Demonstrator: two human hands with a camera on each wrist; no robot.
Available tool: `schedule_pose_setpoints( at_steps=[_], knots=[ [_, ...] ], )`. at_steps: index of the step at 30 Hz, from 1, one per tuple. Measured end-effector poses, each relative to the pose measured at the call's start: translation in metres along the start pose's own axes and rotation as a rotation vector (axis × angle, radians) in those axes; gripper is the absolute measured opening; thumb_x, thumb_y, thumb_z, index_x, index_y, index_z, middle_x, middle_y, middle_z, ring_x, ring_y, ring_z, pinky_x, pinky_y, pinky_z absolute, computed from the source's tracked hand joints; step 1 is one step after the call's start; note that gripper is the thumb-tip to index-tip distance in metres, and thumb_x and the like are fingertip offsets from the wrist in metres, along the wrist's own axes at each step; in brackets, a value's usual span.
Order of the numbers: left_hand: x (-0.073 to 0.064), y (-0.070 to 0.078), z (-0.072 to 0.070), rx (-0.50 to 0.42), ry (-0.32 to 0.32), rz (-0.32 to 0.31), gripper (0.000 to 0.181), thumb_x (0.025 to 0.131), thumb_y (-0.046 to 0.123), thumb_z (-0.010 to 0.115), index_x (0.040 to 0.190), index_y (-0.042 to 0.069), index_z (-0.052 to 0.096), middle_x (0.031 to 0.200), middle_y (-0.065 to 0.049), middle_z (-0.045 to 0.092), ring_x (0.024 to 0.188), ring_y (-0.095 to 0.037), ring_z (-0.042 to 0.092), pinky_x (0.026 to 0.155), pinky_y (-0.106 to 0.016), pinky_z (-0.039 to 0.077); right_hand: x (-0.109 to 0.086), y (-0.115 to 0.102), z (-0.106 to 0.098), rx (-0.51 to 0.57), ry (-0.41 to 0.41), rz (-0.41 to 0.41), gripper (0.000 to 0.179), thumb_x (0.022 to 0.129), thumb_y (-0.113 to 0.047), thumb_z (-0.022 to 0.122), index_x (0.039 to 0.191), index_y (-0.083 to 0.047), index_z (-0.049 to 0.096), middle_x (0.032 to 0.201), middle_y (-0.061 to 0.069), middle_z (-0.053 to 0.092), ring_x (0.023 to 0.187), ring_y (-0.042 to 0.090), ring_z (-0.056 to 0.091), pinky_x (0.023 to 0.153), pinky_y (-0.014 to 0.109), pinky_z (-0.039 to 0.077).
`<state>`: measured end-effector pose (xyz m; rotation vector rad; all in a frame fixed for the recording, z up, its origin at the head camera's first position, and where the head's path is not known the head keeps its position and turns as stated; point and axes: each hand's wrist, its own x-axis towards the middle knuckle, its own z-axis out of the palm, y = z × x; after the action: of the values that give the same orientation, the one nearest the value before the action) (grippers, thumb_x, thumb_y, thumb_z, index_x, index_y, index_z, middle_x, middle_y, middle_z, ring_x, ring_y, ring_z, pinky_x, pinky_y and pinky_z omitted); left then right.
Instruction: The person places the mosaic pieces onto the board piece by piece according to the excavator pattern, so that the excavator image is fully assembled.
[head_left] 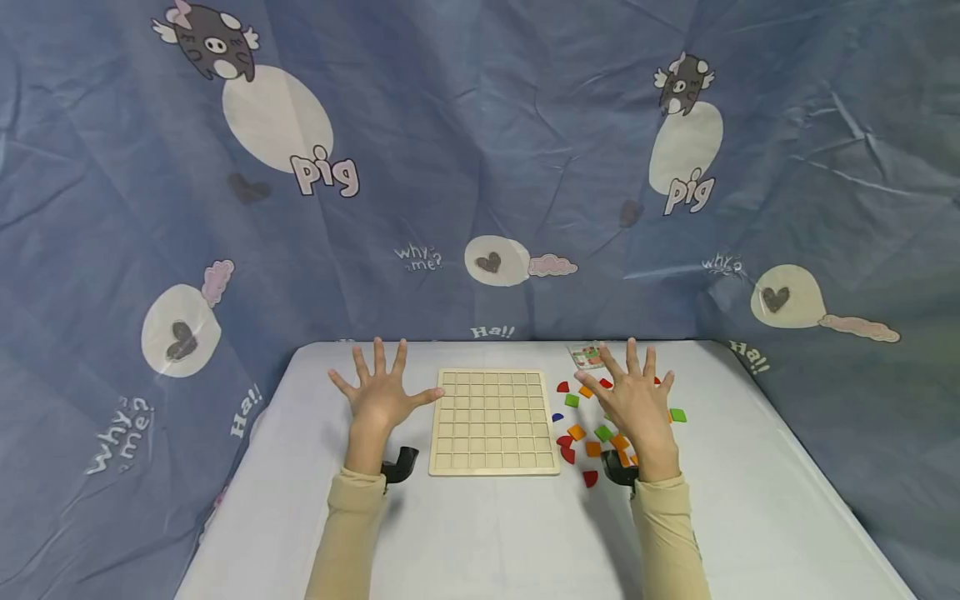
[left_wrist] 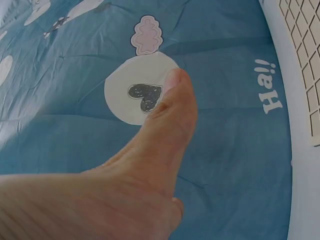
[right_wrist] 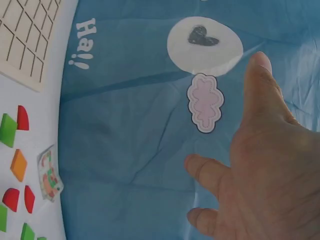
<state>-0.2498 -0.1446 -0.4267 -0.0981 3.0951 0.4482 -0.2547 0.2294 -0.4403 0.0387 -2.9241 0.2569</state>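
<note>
Both hands are raised over the white table with fingers spread wide, holding nothing. My left hand [head_left: 381, 402] is left of a pale wooden grid board [head_left: 495, 468], its thumb pointing toward the board's edge. In the left wrist view the thumb [left_wrist: 172, 120] stands out against the blue cloth. My right hand [head_left: 637, 408] is over the scattered coloured pieces, hiding some of them. Orange squares [head_left: 576, 432], green squares [head_left: 603, 433] and red quarter-round pieces [head_left: 590, 478] lie there, with a blue piece [head_left: 557, 417] beside the board.
A small printed picture sheet [head_left: 587, 357] lies at the table's back, behind the pieces. Blue cloth [head_left: 420, 167] with pig prints hangs around the back and sides of the white tabletop [head_left: 480, 542]. Black wrist mounts [head_left: 401, 465] show beside the forearms.
</note>
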Motion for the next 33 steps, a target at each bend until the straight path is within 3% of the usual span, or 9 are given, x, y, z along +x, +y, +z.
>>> schedule_pose_setpoints(
  at_steps=[5,9,14,19,22,25,30,33],
  knots=[
    [0.001,0.002,-0.003,0.013,0.006,0.01,0.108,0.076,0.077,0.056,0.157,0.024,0.006,0.161,-0.018,-0.01,0.144,-0.045,-0.02,0.102,-0.078,-0.016,0.0,-0.001,0.001,0.008,-0.019,-0.01,0.084,0.087,-0.079,0.03,0.153,-0.028,0.026,0.16,0.023,0.009,0.143,0.055,0.005,0.1,0.084,0.01],
    [0.001,0.003,-0.005,0.037,0.017,0.063,0.108,0.077,0.074,0.059,0.157,0.024,0.007,0.161,-0.018,-0.009,0.144,-0.045,-0.02,0.104,-0.078,-0.015,0.002,-0.001,-0.002,-0.028,0.0,-0.048,0.085,0.086,-0.079,0.034,0.153,-0.027,0.027,0.159,0.024,0.014,0.144,0.054,0.009,0.102,0.081,0.015],
    [0.008,0.002,-0.01,0.039,0.019,0.236,0.111,0.074,0.067,0.068,0.157,0.025,0.008,0.162,-0.016,-0.011,0.145,-0.042,-0.021,0.108,-0.073,-0.016,0.012,0.004,-0.01,0.002,0.02,-0.13,0.084,0.086,-0.072,0.049,0.152,-0.024,0.031,0.157,0.025,0.021,0.144,0.051,0.015,0.108,0.075,0.018],
    [0.027,-0.008,-0.007,0.03,-0.1,0.408,0.12,0.068,0.063,0.076,0.156,0.026,0.004,0.162,-0.013,-0.016,0.146,-0.038,-0.023,0.111,-0.067,-0.018,0.023,0.01,0.0,0.078,0.027,-0.283,0.066,0.087,-0.045,0.069,0.142,-0.014,0.05,0.148,0.024,0.041,0.132,0.048,0.041,0.103,0.066,0.037],
    [0.036,-0.018,0.007,0.024,-0.195,0.47,0.123,0.066,0.062,0.078,0.157,0.023,0.005,0.161,-0.013,-0.017,0.146,-0.04,-0.022,0.112,-0.068,-0.015,0.028,0.011,0.018,0.118,-0.017,-0.376,0.055,0.085,-0.033,0.073,0.133,-0.01,0.058,0.14,0.022,0.051,0.122,0.045,0.052,0.096,0.06,0.047],
    [0.042,-0.026,0.03,0.024,-0.288,0.52,0.124,0.065,0.063,0.078,0.157,0.02,0.005,0.161,-0.015,-0.017,0.146,-0.042,-0.019,0.113,-0.069,-0.011,0.031,0.012,0.04,0.183,-0.115,-0.426,0.048,0.086,-0.022,0.074,0.13,-0.007,0.061,0.133,0.019,0.057,0.121,0.04,0.055,0.096,0.054,0.05],
    [0.043,-0.034,0.069,-0.02,-0.403,0.58,0.125,0.067,0.062,0.077,0.157,0.015,0.004,0.161,-0.018,-0.012,0.147,-0.042,-0.013,0.116,-0.065,-0.004,0.033,0.009,0.072,0.306,-0.283,-0.397,0.036,0.088,-0.011,0.07,0.123,-0.003,0.065,0.12,0.014,0.065,0.108,0.03,0.062,0.091,0.044,0.054],
    [0.039,-0.037,0.086,-0.069,-0.445,0.582,0.125,0.067,0.06,0.078,0.157,0.013,0.006,0.162,-0.017,-0.007,0.149,-0.04,-0.006,0.118,-0.064,-0.001,0.033,0.007,0.088,0.324,-0.334,-0.364,0.03,0.089,-0.009,0.068,0.118,-0.004,0.068,0.114,0.009,0.068,0.098,0.022,0.063,0.085,0.037,0.057]
  ],
)
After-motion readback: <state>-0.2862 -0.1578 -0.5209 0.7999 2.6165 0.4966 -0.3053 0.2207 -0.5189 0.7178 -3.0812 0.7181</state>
